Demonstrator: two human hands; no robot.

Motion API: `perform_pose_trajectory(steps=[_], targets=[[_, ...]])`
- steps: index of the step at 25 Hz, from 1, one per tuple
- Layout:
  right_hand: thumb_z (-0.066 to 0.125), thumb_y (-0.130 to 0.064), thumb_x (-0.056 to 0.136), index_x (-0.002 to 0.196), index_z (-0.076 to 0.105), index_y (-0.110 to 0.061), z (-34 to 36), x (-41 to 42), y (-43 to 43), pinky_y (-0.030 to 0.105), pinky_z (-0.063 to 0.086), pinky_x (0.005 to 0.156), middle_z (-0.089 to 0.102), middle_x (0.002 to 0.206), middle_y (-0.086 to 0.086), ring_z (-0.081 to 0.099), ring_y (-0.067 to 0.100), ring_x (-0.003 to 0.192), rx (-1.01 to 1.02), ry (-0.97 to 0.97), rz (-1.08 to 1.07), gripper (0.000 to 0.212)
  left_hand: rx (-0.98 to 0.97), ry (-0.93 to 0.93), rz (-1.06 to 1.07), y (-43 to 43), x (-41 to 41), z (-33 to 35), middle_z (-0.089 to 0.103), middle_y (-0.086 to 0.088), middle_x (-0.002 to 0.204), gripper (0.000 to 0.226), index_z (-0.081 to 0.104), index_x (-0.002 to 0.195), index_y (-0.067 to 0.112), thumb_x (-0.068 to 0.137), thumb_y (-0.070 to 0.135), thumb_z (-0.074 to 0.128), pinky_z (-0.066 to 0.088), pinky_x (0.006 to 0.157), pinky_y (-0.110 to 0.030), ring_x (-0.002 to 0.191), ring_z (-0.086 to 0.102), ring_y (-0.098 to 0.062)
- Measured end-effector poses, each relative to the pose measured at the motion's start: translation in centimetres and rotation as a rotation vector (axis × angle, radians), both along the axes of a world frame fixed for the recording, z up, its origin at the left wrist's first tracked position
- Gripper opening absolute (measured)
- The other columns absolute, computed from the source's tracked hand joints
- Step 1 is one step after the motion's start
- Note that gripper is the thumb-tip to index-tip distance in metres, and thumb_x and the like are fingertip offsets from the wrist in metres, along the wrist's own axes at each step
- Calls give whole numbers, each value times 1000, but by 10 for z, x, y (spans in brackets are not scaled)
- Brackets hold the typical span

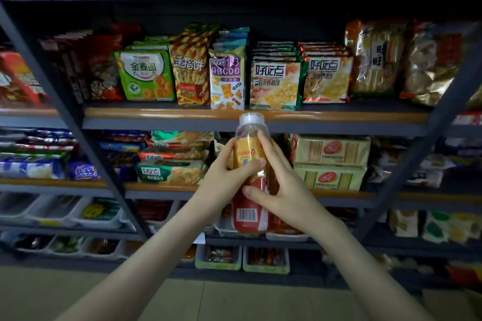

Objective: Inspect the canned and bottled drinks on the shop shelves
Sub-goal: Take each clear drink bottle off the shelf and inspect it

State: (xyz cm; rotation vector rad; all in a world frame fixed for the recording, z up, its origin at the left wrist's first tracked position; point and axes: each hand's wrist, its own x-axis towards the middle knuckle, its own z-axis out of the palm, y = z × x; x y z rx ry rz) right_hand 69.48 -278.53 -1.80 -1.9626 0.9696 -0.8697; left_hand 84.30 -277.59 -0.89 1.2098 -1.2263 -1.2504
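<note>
Upright bottle (251,164), cap (251,119) up, both hands

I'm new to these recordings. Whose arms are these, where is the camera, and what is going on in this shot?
There is no machine here: a person works with bare hands. The single picture comes from a wide-angle camera worn on their head, looking forward and down, so both arms reach in from below. The left hand and the right hand both grip an upright yellow and red bottle, with its white cap on top and its barcode facing the camera. Behind it are shop shelves holding snack packets, with trays lower down.
</note>
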Motion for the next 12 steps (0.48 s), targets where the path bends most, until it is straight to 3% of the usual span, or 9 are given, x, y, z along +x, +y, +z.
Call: perform_pose_trajectory(steps=[2,5,8,11,12], targets=[[69,-25,87,146,7,-56,-5,4,3,31,48,100,9,158,-21,29,2,139,47,-69,12,91,30,12,4,4,10,-4,72,2,109,57,48,135,40,84,33,71,56,88,-39,98,70,-16],[73,-12,82,141,28,-52,-11,7,6,32,55,87,44,141,-16,57,6,119,254,-417,55,85,105,96,-23,10,34,-9,69,-2,118,61,43,140,43,82,43,64,56,87,-42,104,68,-21],[71,-17,79,140,34,-48,-22,16,10,33,56,80,57,133,-6,63,19,113,460,-667,97,78,278,245,-191,17,42,-23,63,-9,128,75,51,139,27,74,58,72,42,104,-54,118,60,-26],[54,-29,82,143,19,-57,-28,25,14,31,55,84,54,133,-17,62,13,113,541,-569,163,75,343,340,-154,16,40,-32,73,-12,106,95,62,117,10,42,61,89,36,108,-52,101,70,-20],[53,-35,84,142,15,-59,-26,25,13,27,54,84,51,132,-22,61,7,113,531,-483,192,74,346,293,-138,17,41,-34,74,-10,104,89,59,119,14,47,57,88,41,105,-52,99,70,-21]])
